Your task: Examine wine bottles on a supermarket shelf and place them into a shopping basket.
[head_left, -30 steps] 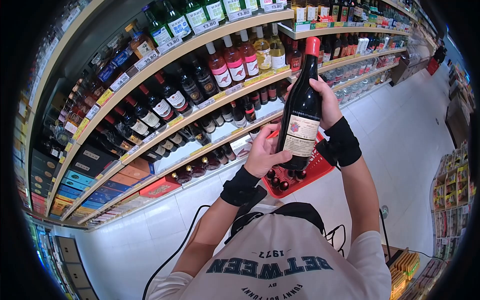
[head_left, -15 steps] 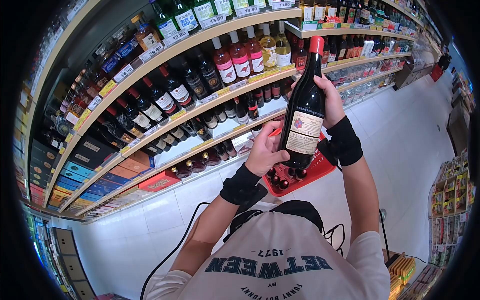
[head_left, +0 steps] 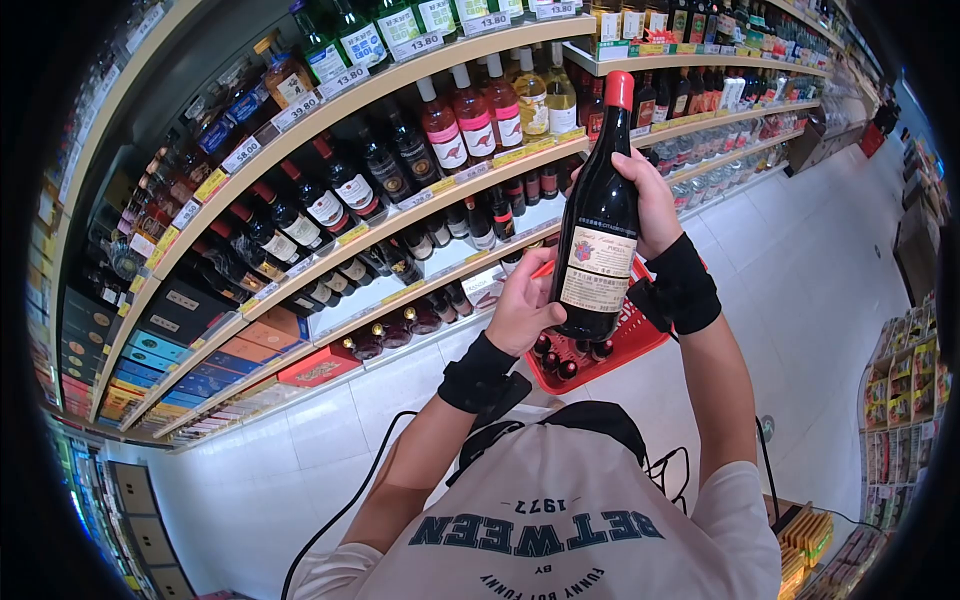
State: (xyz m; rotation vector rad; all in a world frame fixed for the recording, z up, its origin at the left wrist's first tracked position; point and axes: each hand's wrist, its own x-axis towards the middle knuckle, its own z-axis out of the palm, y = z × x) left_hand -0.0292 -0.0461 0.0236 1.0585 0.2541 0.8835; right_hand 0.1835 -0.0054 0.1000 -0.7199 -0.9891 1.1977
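Observation:
A large dark wine bottle with a red-capped neck and a cream label is held up in front of me, nearly upright, its neck tipped slightly right. My right hand is closed round its shoulder, the thumb on the near side and the other fingers mostly hidden behind. At the lower left of the bottle, my left hand grips near the base, with its thumb by the bottom edge. Below and behind the bottle is a red plastic basket with several dark red-topped bottles in it.
Curved shelves of wine bottles, boxes and price tags run along the left and ahead. A packaged-goods display stands at the right. Pale floor tiles lie between them. Black cables hang beside my body.
The wine bottle has shifted slightly left and stands a little more upright. Both hands have moved with it and keep their hold.

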